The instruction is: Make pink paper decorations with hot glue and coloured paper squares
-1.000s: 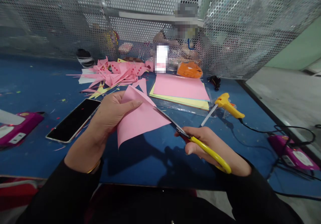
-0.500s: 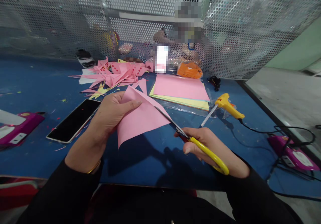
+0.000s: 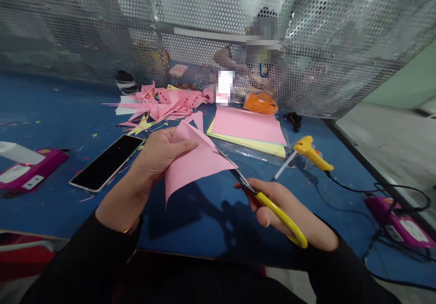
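My left hand (image 3: 160,156) pinches a sheet of pink paper (image 3: 197,163) by its upper left part, thumb on top, and holds it above the blue table. The sheet looks folded over along its upper edge, and its lower left corner hangs down. In my right hand (image 3: 275,204) is a pair of yellow-handled scissors (image 3: 281,213), gripped by the handles. Their blades reach into the paper from its right corner, along the upper edge; part of the blades is hidden by the paper.
Pink scraps (image 3: 170,102) lie beyond my left hand, near a black phone (image 3: 107,163). Further right are stacked coloured sheets (image 3: 248,127), an orange bundle (image 3: 260,103) and a yellow glue gun (image 3: 311,152). Purple power strips (image 3: 398,222) sit at both sides. A perforated metal screen (image 3: 204,4) stands behind.
The whole view has shifted slightly, so things appear a little lower and further right. The scissors remain in the paper, and my right thumb has moved a little away from the blades.
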Demonstrator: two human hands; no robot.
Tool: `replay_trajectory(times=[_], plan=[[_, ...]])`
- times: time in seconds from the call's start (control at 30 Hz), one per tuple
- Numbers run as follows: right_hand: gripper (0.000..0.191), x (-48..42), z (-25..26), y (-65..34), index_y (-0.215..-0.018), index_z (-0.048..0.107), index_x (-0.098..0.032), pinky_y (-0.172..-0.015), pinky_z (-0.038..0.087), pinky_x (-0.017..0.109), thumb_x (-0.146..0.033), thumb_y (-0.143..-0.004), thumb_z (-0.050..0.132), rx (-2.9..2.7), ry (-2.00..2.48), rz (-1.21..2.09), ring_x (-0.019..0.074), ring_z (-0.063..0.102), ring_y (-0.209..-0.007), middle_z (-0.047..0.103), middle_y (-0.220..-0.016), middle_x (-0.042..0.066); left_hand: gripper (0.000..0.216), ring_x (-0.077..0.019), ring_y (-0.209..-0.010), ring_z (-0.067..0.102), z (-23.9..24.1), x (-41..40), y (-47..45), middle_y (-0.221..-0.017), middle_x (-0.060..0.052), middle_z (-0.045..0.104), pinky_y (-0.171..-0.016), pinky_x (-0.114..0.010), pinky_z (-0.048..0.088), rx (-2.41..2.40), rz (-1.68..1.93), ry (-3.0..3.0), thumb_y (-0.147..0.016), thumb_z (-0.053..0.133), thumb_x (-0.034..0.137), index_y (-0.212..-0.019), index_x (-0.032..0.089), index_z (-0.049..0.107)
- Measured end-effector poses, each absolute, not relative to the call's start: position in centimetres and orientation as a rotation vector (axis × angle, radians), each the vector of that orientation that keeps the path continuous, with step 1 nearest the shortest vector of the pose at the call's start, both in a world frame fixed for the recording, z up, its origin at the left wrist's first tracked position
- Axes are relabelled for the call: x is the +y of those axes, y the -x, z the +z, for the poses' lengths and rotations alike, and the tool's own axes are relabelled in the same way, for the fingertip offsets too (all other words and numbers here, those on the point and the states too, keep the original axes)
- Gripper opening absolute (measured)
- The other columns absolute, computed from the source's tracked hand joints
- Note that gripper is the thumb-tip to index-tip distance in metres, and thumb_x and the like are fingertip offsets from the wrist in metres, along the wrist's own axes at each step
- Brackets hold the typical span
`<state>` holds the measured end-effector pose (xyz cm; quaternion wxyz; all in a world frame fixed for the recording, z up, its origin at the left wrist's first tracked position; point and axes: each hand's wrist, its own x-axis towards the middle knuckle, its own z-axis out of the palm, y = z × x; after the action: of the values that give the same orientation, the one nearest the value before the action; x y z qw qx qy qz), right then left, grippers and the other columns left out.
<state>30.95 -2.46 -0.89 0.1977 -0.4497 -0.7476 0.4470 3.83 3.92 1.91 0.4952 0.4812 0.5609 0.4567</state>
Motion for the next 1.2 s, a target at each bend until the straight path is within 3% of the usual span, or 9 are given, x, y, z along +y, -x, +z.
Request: replay_trajectory(times=[0.3, 0.5, 1.0, 1.2], plan=[[0.081, -2.8, -0.3, -30.6, -0.083, 0.060, -0.018, -0.047, 0.029, 0.024, -0.095, -0.071, 0.037, -2.059, 1.241, 1.265, 0.0103, 0.036, -0.055, 0.044, -0.063, -0.004, 0.022, -0.0119, -0.062, 0.057, 2.2, 3.4, -4.6, -0.070, 0.001, 0.069, -0.056, -0.023, 0.042, 1.366, 1.066, -1.200, -0.065, 0.084, 0.028, -0.078, 0.015, 0.073], [0.081, -2.5, -0.8, -30.6, -0.090, 0.062, -0.017, -0.051, 0.031, 0.024, -0.093, -0.073, 0.037, -2.115, 1.258, 1.180, 0.0114, 0.038, -0.059, 0.044, -0.064, -0.003, 0.026, -0.0136, -0.058, 0.057, 1.9, 3.3, -5.1, -0.068, -0.001, 0.069, -0.051, -0.023, 0.041, 1.381, 0.983, -1.264, -0.062, 0.085, 0.034, -0.076, 0.016, 0.073], [0.084, -2.8, -1.1, -30.3, -0.098, 0.067, -0.015, -0.043, 0.028, 0.021, -0.091, -0.076, 0.038, -2.072, 1.338, 1.219, 0.0096, 0.040, -0.046, 0.041, -0.053, -0.006, 0.027, -0.0125, -0.062, 0.057, 1.8, 3.2, -5.3, -0.071, 0.000, 0.068, -0.053, -0.021, 0.044, 1.402, 0.948, -1.282, -0.065, 0.085, 0.038, -0.077, 0.016, 0.074], [0.076, -3.0, -1.0, -29.9, -0.098, 0.067, -0.015, -0.042, 0.030, 0.022, -0.085, -0.081, 0.043, -2.049, 1.344, 1.187, 0.0099, 0.042, -0.043, 0.044, -0.052, -0.006, 0.025, -0.0128, -0.062, 0.057, 1.9, 3.2, -5.3, -0.071, 0.000, 0.068, -0.054, -0.021, 0.044, 1.403, 0.950, -1.311, -0.067, 0.084, 0.038, -0.076, 0.017, 0.074]])
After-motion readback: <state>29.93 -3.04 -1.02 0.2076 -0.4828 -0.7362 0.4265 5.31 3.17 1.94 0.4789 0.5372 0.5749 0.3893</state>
